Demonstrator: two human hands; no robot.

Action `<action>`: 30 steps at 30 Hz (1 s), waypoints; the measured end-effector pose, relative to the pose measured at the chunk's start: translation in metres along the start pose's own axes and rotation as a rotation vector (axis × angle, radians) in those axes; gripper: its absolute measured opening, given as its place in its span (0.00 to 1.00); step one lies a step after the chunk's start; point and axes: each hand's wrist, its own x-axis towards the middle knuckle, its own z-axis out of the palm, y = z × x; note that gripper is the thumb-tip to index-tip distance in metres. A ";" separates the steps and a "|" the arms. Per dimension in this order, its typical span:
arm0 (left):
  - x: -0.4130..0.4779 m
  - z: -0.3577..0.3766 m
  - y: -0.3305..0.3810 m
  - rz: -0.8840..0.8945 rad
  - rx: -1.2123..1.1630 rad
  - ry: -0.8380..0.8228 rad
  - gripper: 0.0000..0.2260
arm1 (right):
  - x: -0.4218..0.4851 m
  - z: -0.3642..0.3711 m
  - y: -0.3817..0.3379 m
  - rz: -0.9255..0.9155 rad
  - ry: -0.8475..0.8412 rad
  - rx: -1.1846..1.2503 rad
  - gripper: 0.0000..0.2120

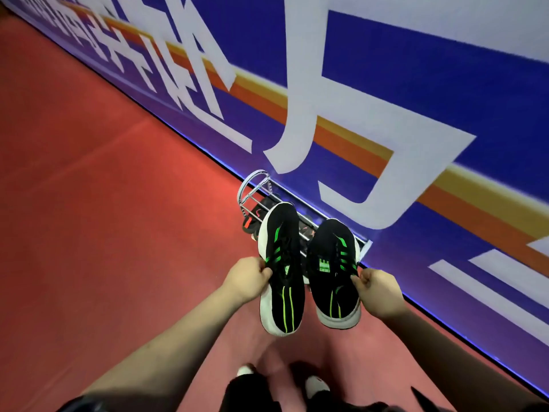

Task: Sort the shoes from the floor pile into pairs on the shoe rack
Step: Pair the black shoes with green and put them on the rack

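I hold two matching black sneakers with green stripes and white soles in the air, toes pointing away from me. My left hand [248, 278] pinches the collar of the left sneaker [282, 272]. My right hand [375, 288] pinches the collar of the right sneaker [334, 272]. Beyond and below them stands a metal wire shoe rack [252, 191] against the wall, partly hidden by the sneakers. A black shoe with red marks [257, 214] lies on the rack's left end.
A blue wall banner [386, 99] with large white characters and an orange-yellow stripe runs diagonally behind the rack. The floor [104, 203] is red. My own feet in white-toed shoes [246, 370] show at the bottom edge.
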 end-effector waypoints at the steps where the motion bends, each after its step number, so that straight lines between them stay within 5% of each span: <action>1: 0.016 -0.010 -0.013 -0.003 0.006 -0.005 0.11 | 0.014 0.006 -0.015 0.014 -0.008 0.002 0.23; 12: 0.176 -0.093 -0.093 0.086 0.105 -0.128 0.13 | 0.109 0.054 -0.131 0.259 0.043 0.096 0.21; 16: 0.233 -0.091 -0.105 0.063 0.133 -0.239 0.12 | 0.143 0.071 -0.143 0.314 0.028 0.129 0.14; 30: 0.436 -0.069 -0.170 0.058 0.376 -0.413 0.14 | 0.296 0.167 -0.151 0.484 -0.038 0.092 0.17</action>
